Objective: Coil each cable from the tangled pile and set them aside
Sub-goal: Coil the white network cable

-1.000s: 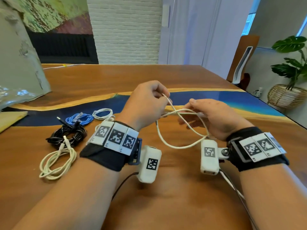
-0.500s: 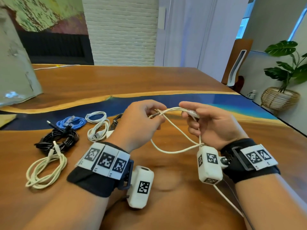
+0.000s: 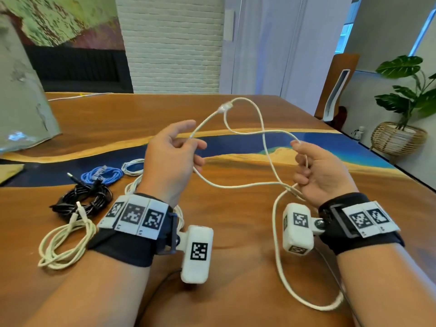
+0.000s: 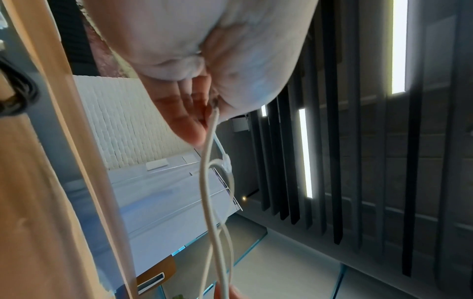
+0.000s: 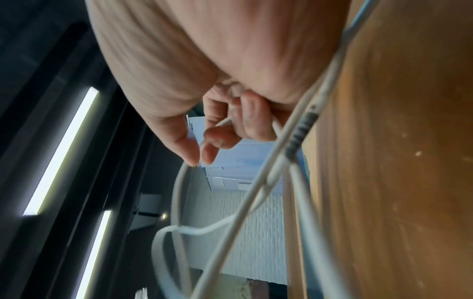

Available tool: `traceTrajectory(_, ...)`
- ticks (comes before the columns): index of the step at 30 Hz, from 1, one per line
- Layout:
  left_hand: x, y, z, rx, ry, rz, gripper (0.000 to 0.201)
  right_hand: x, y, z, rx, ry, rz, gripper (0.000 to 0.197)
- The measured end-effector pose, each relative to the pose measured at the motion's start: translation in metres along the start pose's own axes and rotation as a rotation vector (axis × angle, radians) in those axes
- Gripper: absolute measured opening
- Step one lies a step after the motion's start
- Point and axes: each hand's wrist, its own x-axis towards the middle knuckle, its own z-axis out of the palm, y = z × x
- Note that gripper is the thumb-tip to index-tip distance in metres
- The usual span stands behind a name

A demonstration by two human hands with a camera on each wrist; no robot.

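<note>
A long white cable hangs in loops between my two raised hands above the wooden table. My left hand pinches one strand near its upper end; the clear plug sticks up beyond it. My right hand holds the cable with thumb and curled fingers, and a long loop drops from it onto the table. The left wrist view shows the cable leaving the left hand. In the right wrist view the right hand pinches the cable.
At the left of the table lie coiled cables: a cream one, a black one, a blue one and a small white one. A grey sheet leans at the far left. A chair and potted plant stand right.
My hands have moved apart and up, pulling the small coil open into wide loose loops. The plug end now arcs up above the hands, and a long loop has dropped to the table.
</note>
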Motion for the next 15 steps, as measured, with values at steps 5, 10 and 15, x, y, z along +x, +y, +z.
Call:
traceTrajectory(5,0.003,-0.004,-0.003,0.105,-0.043,0.019,0.027,0.005,0.001,0.000,0.167,0.046,0.036,0.019)
traceTrajectory(10,-0.005,-0.006,0.009,0.214,-0.181,0.013,0.026,-0.003,0.002,0.007,0.239,-0.008,-0.003,0.017)
traceTrajectory(15,-0.011,-0.005,0.013,0.244,-0.225,0.015,0.025,-0.010,0.003,0.015,0.206,-0.094,-0.015,0.015)
